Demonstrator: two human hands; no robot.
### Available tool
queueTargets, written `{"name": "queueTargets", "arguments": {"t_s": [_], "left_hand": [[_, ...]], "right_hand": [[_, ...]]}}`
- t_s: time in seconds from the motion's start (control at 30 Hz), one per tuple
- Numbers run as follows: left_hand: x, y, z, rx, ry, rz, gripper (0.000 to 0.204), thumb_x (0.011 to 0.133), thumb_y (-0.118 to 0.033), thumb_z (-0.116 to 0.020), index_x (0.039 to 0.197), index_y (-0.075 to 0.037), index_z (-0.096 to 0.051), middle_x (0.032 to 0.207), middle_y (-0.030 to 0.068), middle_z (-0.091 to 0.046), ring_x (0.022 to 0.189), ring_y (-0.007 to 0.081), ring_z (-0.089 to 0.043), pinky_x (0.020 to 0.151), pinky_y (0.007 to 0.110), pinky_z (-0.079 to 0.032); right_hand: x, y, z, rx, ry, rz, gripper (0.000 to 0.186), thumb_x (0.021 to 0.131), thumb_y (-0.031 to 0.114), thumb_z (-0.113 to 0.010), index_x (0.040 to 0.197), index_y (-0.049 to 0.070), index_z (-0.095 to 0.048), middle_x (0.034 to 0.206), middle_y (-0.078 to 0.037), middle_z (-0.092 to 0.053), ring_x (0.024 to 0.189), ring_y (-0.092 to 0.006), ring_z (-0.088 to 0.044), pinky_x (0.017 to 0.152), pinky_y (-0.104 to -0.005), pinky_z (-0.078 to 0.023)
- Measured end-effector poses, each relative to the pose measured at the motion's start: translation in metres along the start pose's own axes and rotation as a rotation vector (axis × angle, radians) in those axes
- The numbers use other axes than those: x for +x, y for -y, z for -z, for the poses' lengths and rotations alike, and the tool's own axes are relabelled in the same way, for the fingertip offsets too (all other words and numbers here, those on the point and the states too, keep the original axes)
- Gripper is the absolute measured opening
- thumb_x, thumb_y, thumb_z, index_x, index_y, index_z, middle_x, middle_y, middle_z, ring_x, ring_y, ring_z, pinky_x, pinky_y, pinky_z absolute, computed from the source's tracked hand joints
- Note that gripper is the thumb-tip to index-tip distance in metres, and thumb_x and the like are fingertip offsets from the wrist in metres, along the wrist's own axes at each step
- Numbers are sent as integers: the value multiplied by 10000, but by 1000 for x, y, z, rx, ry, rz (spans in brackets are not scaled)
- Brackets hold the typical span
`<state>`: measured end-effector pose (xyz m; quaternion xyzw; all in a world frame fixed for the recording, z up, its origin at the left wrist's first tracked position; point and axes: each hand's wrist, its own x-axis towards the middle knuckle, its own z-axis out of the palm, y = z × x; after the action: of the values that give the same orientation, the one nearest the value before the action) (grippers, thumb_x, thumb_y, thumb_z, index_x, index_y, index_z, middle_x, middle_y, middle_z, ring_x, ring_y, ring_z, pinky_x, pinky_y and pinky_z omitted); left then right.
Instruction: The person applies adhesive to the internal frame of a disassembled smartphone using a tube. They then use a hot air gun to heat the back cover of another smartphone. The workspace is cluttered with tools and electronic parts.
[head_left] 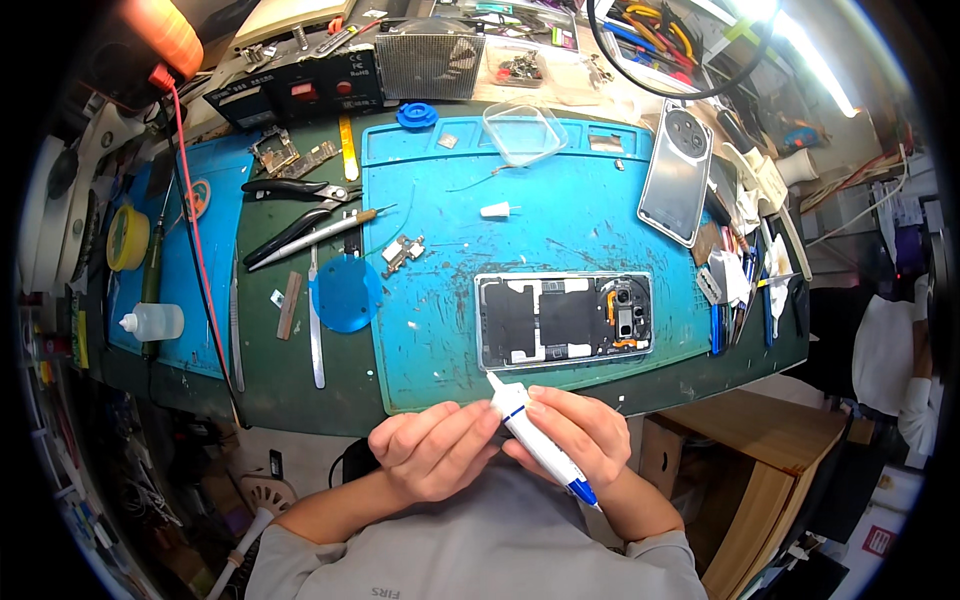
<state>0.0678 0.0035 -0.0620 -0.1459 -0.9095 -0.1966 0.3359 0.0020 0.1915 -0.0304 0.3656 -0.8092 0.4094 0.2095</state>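
Note:
A white and blue glue tube [545, 447] with a thin white nozzle is held up in front of the bench edge, its nozzle pointing up and to the left. My right hand [580, 435] is closed round the body of the tube. At the tube's neck, my left hand [440, 448] pinches beside the nozzle base. Just beyond the nozzle tip lies a phone [560, 320] with its inside exposed: black panels, camera lenses and orange flex cables. A small white cap [496, 210] rests on the blue mat [430, 340] farther back.
Cutters [300, 222], tweezers [316, 320] and a blue disc [346, 295] lie left of the phone. A clear plastic box [524, 134] sits at the back. A glossy phone back [675, 175] leans at the right, near assorted tools. A dropper bottle [153, 322] stands far left.

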Motion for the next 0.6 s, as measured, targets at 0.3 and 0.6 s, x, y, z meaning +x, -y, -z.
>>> {"name": "queueTargets", "arguments": {"t_s": [0.3, 0.6], "left_hand": [[1, 0, 1, 4, 10, -8, 303, 916, -318, -688, 1166, -158, -746, 1111, -91, -731, 958, 77, -593, 845, 264, -354], [2, 0, 1, 15, 15, -12, 310, 899, -305, -697, 1169, -160, -746, 1118, -99, -731, 962, 75, -587, 833, 259, -351]], "right_hand": [[0, 0, 0, -2, -17, 9, 311, 817, 211, -848, 1012, -6, -738, 978, -144, -735, 769, -208, -728, 605, -283, -596], [0, -1, 0, -6, -24, 14, 307, 817, 201, -846, 1013, -10, -739, 977, -143, -736, 767, -207, -728, 598, -284, -596]]}}
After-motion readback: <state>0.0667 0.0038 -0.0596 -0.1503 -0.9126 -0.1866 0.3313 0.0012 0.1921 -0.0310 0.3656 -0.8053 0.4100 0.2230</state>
